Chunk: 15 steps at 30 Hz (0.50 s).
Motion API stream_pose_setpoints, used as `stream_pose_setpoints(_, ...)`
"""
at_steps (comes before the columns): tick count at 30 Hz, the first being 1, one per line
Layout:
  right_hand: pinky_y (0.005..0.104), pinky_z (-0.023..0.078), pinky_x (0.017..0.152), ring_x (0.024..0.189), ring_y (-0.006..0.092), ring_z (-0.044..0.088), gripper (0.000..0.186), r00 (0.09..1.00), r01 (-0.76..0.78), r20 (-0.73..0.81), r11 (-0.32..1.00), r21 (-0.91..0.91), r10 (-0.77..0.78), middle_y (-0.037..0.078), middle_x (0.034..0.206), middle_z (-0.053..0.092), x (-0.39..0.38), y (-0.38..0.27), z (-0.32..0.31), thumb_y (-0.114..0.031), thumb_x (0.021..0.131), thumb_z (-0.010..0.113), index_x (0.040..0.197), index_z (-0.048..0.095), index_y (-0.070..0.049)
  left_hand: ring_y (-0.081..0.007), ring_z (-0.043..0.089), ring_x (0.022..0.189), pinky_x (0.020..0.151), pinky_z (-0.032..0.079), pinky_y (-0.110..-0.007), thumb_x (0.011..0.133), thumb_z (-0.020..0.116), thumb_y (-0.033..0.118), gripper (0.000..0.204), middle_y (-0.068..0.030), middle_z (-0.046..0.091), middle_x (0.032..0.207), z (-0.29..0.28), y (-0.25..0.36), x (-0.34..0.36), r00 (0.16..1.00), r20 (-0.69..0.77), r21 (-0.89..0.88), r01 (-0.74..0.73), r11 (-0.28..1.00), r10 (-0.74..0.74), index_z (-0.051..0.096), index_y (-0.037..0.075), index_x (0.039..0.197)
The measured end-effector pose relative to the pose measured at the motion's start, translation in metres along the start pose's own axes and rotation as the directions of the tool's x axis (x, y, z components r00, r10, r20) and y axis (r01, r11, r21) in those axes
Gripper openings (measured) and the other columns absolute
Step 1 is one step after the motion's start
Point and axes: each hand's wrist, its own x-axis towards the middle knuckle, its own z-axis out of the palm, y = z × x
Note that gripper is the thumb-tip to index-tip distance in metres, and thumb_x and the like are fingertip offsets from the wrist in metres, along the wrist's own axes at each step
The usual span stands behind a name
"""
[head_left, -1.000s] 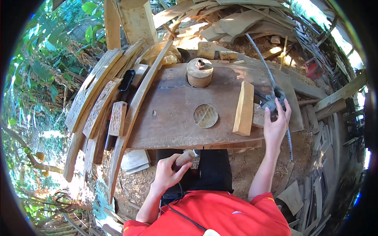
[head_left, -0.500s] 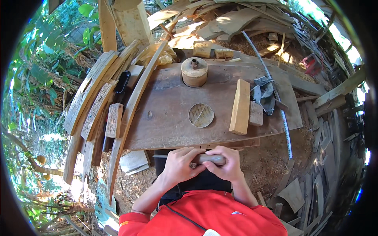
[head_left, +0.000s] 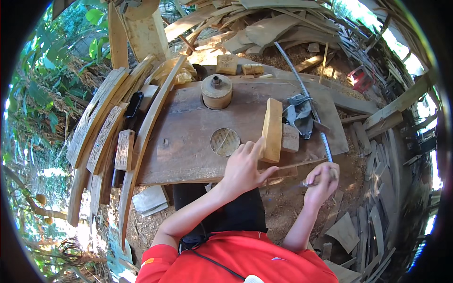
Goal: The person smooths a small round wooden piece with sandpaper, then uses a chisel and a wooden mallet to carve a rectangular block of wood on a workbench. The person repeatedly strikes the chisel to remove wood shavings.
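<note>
Fingers [head_left: 258, 148] of the left hand [head_left: 241, 169], spread apart, lie beside the block [head_left: 272, 125] on the table [head_left: 184, 141], contact unclear, its wood probably stiff, fairly heavy and best pinched across the long sides, while the right hand [head_left: 322, 185] clamps a likely rigid tool [head_left: 306, 184].

R grip [head_left: 322, 184] hides most of held tool [head_left: 307, 184]; unclear if L grip [head_left: 243, 168] touches wood blk [head_left: 272, 129].
</note>
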Motion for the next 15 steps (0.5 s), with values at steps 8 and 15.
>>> stream_pose_setpoints(8,0.0383,0.053,0.094,0.110,0.0270,0.064,0.047,0.977,0.212,0.152,0.666,-0.716,-0.147,0.014,0.119,0.064,0.012,0.039,0.016,-0.016,0.093,0.081,0.134,0.064,-0.001,-0.0413,0.073,0.074,0.067,0.060,-0.049,0.084,0.076,0.054,0.110,-0.0255,0.071,0.088,0.033,0.006,0.024,0.976,0.105,0.162,0.172,0.972,-0.190,0.031,-0.015,0.158)
stream_pose_setpoints(15,0.0502,0.053,0.100,0.126,0.0396,0.060,0.085,0.966,0.255,0.243,0.488,-0.835,-0.090,0.020,0.134,0.057,0.023,0.060,0.042,-0.039,0.084,0.089,0.152,0.052,-0.005,-0.0347,0.076,0.087,0.079,0.056,-0.045,0.098,0.050,0.029,0.056,-0.0271,0.076,0.096,-0.033,-0.040,0.006,0.952,0.028,-0.389,0.291,0.874,-0.304,0.062,-0.004,0.142)
